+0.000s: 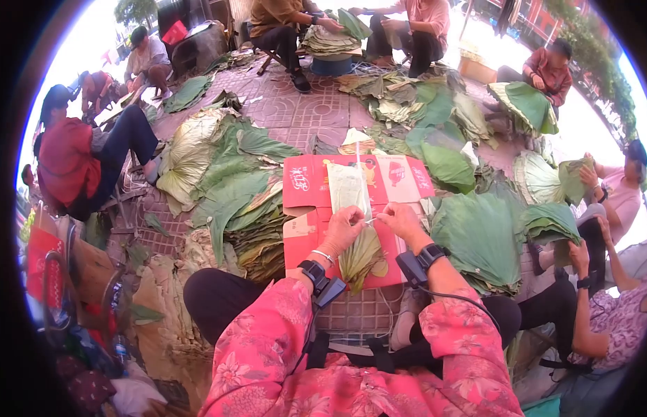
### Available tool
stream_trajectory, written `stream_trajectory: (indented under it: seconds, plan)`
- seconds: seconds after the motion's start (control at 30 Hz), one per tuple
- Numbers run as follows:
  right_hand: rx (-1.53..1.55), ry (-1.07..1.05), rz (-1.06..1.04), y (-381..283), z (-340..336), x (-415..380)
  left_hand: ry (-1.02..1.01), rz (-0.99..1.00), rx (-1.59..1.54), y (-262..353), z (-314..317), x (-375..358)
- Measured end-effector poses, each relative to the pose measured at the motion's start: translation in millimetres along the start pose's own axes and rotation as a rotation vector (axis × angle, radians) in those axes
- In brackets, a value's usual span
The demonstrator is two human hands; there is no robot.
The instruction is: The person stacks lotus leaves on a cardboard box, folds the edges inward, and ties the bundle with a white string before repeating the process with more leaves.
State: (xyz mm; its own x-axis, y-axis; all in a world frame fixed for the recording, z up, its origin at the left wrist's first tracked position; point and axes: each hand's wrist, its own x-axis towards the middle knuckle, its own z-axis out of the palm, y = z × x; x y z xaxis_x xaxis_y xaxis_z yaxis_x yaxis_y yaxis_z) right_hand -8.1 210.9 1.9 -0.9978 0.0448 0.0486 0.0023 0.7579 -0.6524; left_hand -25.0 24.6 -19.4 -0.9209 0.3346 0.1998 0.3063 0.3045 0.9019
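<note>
Tiled gnd (276,111), leaf piles (229,187), ppl (71,156) around

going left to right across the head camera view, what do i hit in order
seated person in a red top → pale, ribbed leaf → left hand → right hand → broad green leaf on the ground → person in a pink top

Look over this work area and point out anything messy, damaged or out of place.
A small green leaf lies loose on the paving, apart from the big leaf pile on the left. That pile's near edge looks brown and ragged beside the greener leaves. Nothing looks amiss with the bundle on the red cardboard.
</note>
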Motion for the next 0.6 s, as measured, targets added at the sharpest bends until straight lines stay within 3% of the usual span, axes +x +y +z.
stream_trajectory:
  seconds: [0.07, 0.17, 0.27, 0.37, 0.47, 0.57, 0.6]
  plan:
    - [0.122, -0.044, -0.050, -7.6, -7.3, 1.6, 0.035, -0.053, -0.098, -10.0, 7.5, 3.6]
    - [0.354, -0.161, -0.052, -25.2, -6.7, 2.6, 0.031, -0.017, 0.101, 4.2, 6.2, -1.0]
    - [0.626, -0.339, -0.014, -53.3, -8.8, 0.5, -0.121, -0.141, 0.101, 4.8, 5.2, 4.9]
    - [0.760, -0.141, -0.009, -53.3, -1.7, 11.8, -0.016, -0.055, 0.102, 0.8, 7.1, 3.8]
    - [0.630, -0.121, 0.033, -39.3, -3.5, 14.1, -0.013, 0.049, 0.182, -4.0, 6.4, 6.3]
    - [0.593, -0.154, 0.014, -19.1, 1.7, 9.5, -0.110, -0.211, -0.073, 0.9, 3.0, 6.6]
    - [0.621, -0.131, 0.017, -12.7, 3.2, 8.0, -0.130, -0.214, -0.135, -1.0, 1.8, 7.9]
